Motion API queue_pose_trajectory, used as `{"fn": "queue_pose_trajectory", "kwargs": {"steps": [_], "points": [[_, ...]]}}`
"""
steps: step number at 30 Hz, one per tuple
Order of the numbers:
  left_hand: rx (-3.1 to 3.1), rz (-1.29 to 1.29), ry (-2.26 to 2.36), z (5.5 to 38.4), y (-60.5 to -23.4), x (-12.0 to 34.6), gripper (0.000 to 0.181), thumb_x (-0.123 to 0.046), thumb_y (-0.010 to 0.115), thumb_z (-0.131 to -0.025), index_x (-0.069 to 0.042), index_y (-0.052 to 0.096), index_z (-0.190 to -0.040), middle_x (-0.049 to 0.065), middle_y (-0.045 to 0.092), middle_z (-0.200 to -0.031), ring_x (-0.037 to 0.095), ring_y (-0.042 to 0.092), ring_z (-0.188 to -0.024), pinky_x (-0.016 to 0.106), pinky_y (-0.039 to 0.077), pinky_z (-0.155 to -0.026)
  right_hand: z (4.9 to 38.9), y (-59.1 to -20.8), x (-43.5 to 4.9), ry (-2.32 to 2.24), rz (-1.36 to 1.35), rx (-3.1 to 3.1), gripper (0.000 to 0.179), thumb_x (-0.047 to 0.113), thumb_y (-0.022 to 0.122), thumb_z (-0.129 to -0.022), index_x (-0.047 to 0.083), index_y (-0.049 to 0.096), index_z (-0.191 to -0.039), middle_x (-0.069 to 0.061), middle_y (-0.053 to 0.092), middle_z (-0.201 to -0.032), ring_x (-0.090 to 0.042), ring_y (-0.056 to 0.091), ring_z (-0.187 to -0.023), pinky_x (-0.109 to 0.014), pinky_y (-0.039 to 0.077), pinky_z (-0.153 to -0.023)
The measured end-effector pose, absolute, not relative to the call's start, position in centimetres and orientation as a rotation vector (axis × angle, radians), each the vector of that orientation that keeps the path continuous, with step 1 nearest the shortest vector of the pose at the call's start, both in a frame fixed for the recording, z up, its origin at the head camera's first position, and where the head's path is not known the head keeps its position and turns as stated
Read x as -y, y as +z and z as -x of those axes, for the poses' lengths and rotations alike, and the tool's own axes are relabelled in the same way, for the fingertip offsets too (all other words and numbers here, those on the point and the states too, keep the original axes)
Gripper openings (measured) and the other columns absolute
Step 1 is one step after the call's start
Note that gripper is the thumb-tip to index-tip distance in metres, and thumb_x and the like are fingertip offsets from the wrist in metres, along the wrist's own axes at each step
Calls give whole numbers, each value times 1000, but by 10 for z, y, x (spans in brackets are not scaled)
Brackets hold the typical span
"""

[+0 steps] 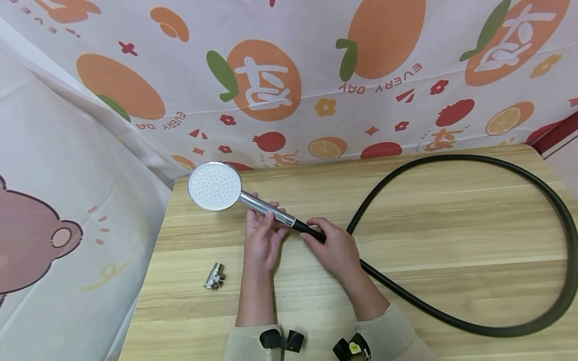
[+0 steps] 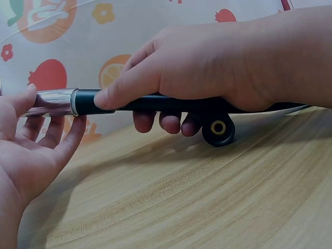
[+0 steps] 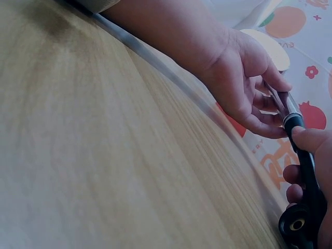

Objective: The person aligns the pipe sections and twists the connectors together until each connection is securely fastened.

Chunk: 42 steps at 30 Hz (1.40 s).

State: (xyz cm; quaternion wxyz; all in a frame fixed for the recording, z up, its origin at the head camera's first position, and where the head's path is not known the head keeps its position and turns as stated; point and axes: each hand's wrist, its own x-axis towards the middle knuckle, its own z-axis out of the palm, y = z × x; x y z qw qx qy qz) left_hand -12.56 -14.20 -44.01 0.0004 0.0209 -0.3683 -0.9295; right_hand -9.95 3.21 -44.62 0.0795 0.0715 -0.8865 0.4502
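A shower head [image 1: 214, 186] with a round white spray face and chrome handle [image 1: 266, 208] is held up above the table. My left hand [image 1: 264, 240] holds that handle between thumb and fingers, palm up. Right beside it, my right hand [image 1: 334, 245] grips the black hose [image 1: 456, 158] at its black end sleeve [image 2: 88, 101], which meets the handle's end. Beneath the right hand, in the left wrist view, a round black fitting [image 2: 219, 129] with a brass-coloured ring shows. How it joins the hose is hidden by the hand.
A small chrome valve fitting [image 1: 215, 276] lies on the wooden table [image 1: 189, 321], left of my left forearm. The hose sweeps in a wide loop over the table's right side. A fruit-printed curtain [image 1: 325, 115] hangs behind the far edge, and a white one [image 1: 104, 180] at left.
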Motion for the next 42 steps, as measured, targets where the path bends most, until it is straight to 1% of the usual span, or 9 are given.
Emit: {"fn": "queue_pose_trajectory", "kwargs": {"steps": [8, 19, 21, 25, 28, 31, 34, 38, 42], "points": [[1159, -78, -2924, 125, -439, 141, 63, -5, 54, -99, -33, 31, -150, -1, 63, -113, 16, 65, -98, 33, 57, -79, 99, -447, -32, 1361, -194, 2647, 30, 34, 79, -84, 23, 66, -108, 9, 65, -77, -7, 52, -59, -26, 42, -53], [1170, -94, -2919, 125, -440, 142, 62, -4, 53, -99, -33, 31, -150, -1, 63, -113, 16, 65, -99, 32, 56, -79, 99, -449, -33, 1309, -226, 2656, 25, 38, 72, -90, 21, 69, -108, 7, 66, -80, -8, 48, -58, -25, 40, -51], [1173, -90, -2918, 126, -441, 142, 62, -5, 53, -99, -33, 31, -150, -1, 63, -113, 16, 65, -99, 32, 56, -79, 99, -449, -33, 1310, -236, 2663, 26, 40, 69, -91, 21, 70, -109, 6, 70, -87, -9, 55, -64, -28, 45, -55], [1175, -89, -2916, 126, -441, 142, 62, -4, 53, -99, -33, 31, -150, -1, 64, -112, 16, 65, -98, 32, 56, -78, 99, -449, -33, 1317, -246, 2669, 27, 40, 63, -96, 20, 72, -110, 3, 73, -102, -13, 68, -87, -37, 56, -72], [1171, -92, -2914, 126, -440, 142, 62, -3, 51, -100, -33, 31, -150, -1, 64, -112, 16, 65, -98, 33, 56, -78, 99, -448, -33, 1329, -243, 2651, 25, 37, 59, -99, 20, 74, -108, 4, 74, -104, -14, 70, -95, -39, 58, -78], [1172, -93, -2911, 126, -440, 142, 62, -3, 50, -100, -33, 31, -150, -1, 64, -112, 16, 65, -98, 33, 56, -78, 99, -447, -33, 1339, -231, 2639, 26, 36, 56, -100, 19, 75, -108, 4, 74, -103, -14, 70, -94, -39, 58, -79], [1168, -91, -2913, 126, -440, 142, 62, -3, 50, -100, -33, 31, -151, -1, 64, -112, 16, 65, -97, 33, 56, -78, 99, -446, -32, 1346, -223, 2649, 28, 40, 58, -99, 20, 73, -112, 5, 74, -102, -12, 68, -89, -38, 57, -75], [1161, -83, -2921, 125, -440, 142, 62, -3, 50, -100, -33, 30, -151, -1, 65, -111, 16, 66, -97, 33, 56, -79, 100, -447, -32, 1333, -219, 2653, 29, 43, 67, -92, 22, 71, -112, 6, 71, -91, -9, 60, -71, -31, 50, -62], [1161, -85, -2921, 125, -439, 142, 62, -3, 50, -100, -33, 30, -151, -1, 65, -112, 16, 65, -98, 33, 56, -79, 100, -448, -32, 1326, -222, 2656, 29, 40, 76, -86, 24, 70, -110, 9, 66, -79, -7, 52, -61, -25, 43, -53]]}}
